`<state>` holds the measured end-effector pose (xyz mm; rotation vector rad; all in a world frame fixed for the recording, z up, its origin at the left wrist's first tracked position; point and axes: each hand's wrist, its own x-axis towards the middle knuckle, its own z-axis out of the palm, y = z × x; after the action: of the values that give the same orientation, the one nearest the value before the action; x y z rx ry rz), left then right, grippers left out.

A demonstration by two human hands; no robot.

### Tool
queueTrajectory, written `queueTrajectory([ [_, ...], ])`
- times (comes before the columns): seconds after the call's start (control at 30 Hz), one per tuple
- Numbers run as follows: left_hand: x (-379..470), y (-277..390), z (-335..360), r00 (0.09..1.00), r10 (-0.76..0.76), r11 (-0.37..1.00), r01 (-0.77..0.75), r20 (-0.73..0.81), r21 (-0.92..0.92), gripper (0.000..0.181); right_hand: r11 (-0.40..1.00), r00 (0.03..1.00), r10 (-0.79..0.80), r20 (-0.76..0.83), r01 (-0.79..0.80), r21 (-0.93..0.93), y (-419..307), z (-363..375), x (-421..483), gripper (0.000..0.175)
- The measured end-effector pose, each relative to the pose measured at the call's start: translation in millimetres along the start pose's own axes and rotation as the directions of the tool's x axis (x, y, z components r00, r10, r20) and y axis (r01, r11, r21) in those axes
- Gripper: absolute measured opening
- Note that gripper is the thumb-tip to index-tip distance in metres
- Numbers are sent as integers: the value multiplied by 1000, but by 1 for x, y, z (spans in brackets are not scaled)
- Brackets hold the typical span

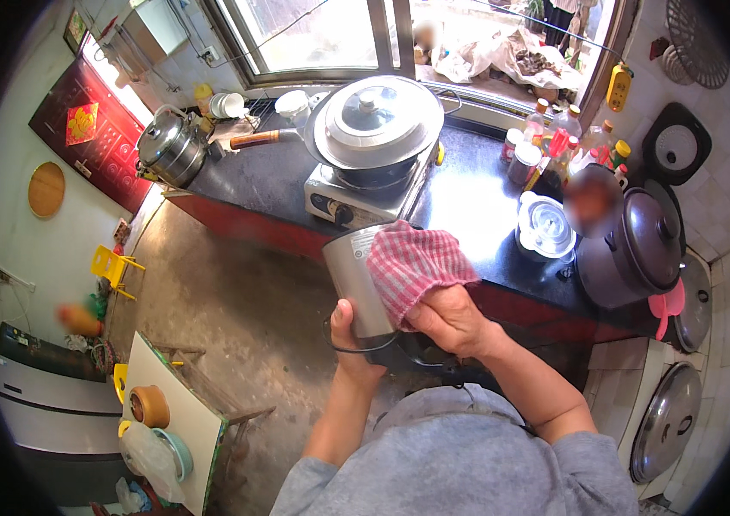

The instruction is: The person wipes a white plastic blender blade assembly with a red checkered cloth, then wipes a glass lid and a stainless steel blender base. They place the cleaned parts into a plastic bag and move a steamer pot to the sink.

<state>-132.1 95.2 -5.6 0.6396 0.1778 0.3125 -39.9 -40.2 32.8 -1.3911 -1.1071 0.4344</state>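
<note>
My left hand (350, 342) grips a cylindrical brushed-metal vessel (348, 277) near its lower end, thumb against the side. The vessel is tilted and has a small printed label near its upper rim. A thin dark loop curves around its lower end; whether that is a cord or a rim, I cannot tell. In my right hand (452, 320) is a red-and-white checked cloth (426, 267), bunched and pressed against the vessel's right side. The cloth hides much of that side. Both hands are in front of the counter's edge, above the floor.
On the black countertop (255, 174), a lidded wok (371, 126) sits on a gas stove (326, 197). Several condiment bottles (555, 151), a plastic container (545, 226) and a dark lidded pot (629, 245) stand to the right. A steel kettle (171, 148) is left; a small table (177, 400) stands lower left.
</note>
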Motion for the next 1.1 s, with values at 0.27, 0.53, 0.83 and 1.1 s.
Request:
queueTrajectory([
  [0.27, 2, 24, -9, 988, 46, 990, -65, 149, 125, 98, 693, 953, 207, -222, 18, 721, 20, -1, -30, 21],
  [0.53, -17, -6, -1, 996, -35, 982, 19, 82, 185, 83, 723, 949, 202, -244, 24, 690, 40, -11, -13, 58],
  [0.83, -33, 9, 0, 933, -196, 978, 210, 302, -13, 97, 790, 867, 340, -365, -52, 611, 45, -15, -23, 34],
  [1.1, -32, -9, -23, 984, -174, 967, 166, 26, 191, 87, 973, 908, 203, -367, -146, 176, 18, -15, -15, 23],
])
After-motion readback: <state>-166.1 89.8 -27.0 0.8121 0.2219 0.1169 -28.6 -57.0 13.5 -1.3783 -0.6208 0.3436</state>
